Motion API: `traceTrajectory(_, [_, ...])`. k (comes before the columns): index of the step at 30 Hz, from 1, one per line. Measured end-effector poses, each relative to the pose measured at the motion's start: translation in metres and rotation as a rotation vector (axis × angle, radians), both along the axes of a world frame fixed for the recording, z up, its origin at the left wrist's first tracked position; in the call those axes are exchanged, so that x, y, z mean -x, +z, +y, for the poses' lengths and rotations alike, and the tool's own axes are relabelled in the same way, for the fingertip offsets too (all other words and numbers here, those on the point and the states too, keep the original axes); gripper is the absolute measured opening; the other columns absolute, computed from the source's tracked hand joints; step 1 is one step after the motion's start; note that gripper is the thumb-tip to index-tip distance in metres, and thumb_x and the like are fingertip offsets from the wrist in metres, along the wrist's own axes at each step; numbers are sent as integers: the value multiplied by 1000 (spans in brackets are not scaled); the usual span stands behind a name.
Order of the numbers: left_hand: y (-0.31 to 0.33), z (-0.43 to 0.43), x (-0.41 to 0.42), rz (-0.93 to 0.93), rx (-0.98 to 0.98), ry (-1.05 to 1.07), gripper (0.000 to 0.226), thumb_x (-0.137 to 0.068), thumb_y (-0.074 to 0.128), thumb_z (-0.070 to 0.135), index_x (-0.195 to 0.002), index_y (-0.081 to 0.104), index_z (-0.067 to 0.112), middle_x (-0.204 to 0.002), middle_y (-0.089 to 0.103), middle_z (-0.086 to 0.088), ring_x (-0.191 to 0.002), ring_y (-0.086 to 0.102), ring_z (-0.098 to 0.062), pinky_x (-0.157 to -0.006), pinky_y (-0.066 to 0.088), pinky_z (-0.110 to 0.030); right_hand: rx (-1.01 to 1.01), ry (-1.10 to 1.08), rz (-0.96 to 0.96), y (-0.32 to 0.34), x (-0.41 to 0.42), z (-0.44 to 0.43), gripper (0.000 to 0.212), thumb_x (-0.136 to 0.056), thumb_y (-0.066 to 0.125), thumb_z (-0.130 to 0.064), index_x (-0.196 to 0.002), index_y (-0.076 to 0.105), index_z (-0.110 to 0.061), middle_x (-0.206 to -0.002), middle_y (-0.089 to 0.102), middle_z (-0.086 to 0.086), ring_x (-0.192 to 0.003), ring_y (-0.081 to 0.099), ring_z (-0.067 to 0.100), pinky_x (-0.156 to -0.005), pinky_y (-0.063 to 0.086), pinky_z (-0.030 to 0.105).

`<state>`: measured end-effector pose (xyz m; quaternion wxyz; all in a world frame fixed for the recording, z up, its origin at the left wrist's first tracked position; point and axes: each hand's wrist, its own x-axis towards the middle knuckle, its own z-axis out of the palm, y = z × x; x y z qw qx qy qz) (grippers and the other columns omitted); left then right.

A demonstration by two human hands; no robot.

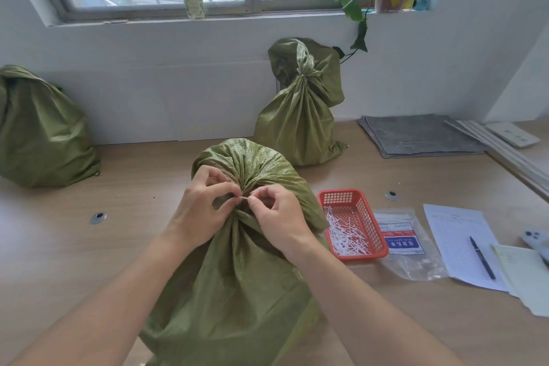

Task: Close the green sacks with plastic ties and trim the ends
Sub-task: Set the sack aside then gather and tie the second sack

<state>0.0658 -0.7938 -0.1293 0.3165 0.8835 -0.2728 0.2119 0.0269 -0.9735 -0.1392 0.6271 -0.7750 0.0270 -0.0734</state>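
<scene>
Plastic tie at gathered neck of nearest green sack, mid-table, close to wearer. Left hand and right hand both pinch tie, fingertips nearly meeting (tie mostly hidden). Red basket of white offcuts just right of sack. Tied sack behind against wall; third sack far left.

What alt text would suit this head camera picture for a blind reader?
Two bare hands, left hand and right hand, pinch a white plastic tie at a green sack's gathered neck. A red basket of white ties sits right.
</scene>
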Motion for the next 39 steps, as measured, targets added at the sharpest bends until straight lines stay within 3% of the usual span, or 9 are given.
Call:
traceTrajectory(4, [0, 0, 3, -5, 81, 2, 17, -81, 86, 7, -96, 81, 15, -98, 63, 2, -92, 65, -7, -84, 48, -7, 49, 42, -39, 6, 2, 0, 8, -94, 66, -25, -88, 67, -19, -92, 72, 2, -81, 67, 17, -77, 56, 32])
traceTrajectory(7, [-1, -2, 8, -8, 114, -59, 16, -81, 85, 4, -93, 81, 13, -97, 64, 6, -93, 66, -6, -83, 52, -15, 313, 139, -67, 12, 4, -2, 20, -97, 55, -32, -81, 57, -21, -91, 60, 1, -82, 55, 15, -75, 44, 31])
traceTrajectory(11, [-1, -3, 10, -8, 157, -110, 17, -79, 86, 1, -90, 81, 13, -95, 65, 6, -92, 67, -8, -81, 51, -15, 603, 170, -67, 12, 3, 4, 38, -102, 44, -44, -71, 46, -23, -75, 59, -2, -76, 58, 28, -68, 48, 45])
traceTrajectory(15, [-8, -3, 9, 152, 308, -103, 20, -79, 85, 2, -90, 82, 18, -96, 66, 3, -92, 68, -20, -80, 57, -26, 271, 238, 58, 19, 1, 1, 32, -91, 55, -28, -63, 55, -12, -55, 50, -5, -53, 43, 16, -53, 39, 35])
traceTrajectory(18, [-14, -2, 10, 187, 356, -85, 26, -79, 85, 1, -84, 78, 24, -94, 65, 5, -89, 67, -19, -78, 56, -27, -6, 262, 106, 27, 8, 3, 28, -87, 55, -16, -59, 54, -11, -59, 41, 9, -51, 31, 18, -50, 23, 32])
traceTrajectory(24, [-26, 1, 12, 185, 383, -91, 15, -80, 80, 18, -75, 67, 21, -86, 61, 1, -80, 61, -16, -74, 50, -21, -166, 351, 64, 30, 17, 5, 32, -92, 53, -1, -64, 40, 9, -55, 31, 3, -49, 22, 14, -48, 13, 36])
traceTrajectory(30, [-42, -3, 10, 183, 333, -64, 21, -81, 83, 1, -73, 67, 12, -82, 61, -2, -74, 58, -14, -67, 50, -22, -107, 373, 33, 25, 22, 0, 35, -92, 55, -2, -63, 37, 7, -58, 30, 8, -51, 24, 15, -49, 16, 36])
traceTrajectory(33, [-73, 11, 13, 240, 318, 131, 24, -78, 83, 3, -68, 64, 13, -75, 62, 2, -70, 61, -10, -67, 55, -37, -105, 408, -108, 57, 26, -2, 34, -95, 52, -1, -63, 38, 3, -60, 34, 9, -52, 30, 14, -49, 23, 31])
traceTrajectory(39, [-87, 8, 27, 352, 477, 177, 22, -79, 83, -4, -72, 68, 11, -78, 69, -3, -74, 69, -12, -74, 59, -36, 243, 283, -188, 96, -10, -28, 37, -88, 57, -23, -59, 46, -3, -51, 41, 5, -49, 35, 17, -48, 32, 30])
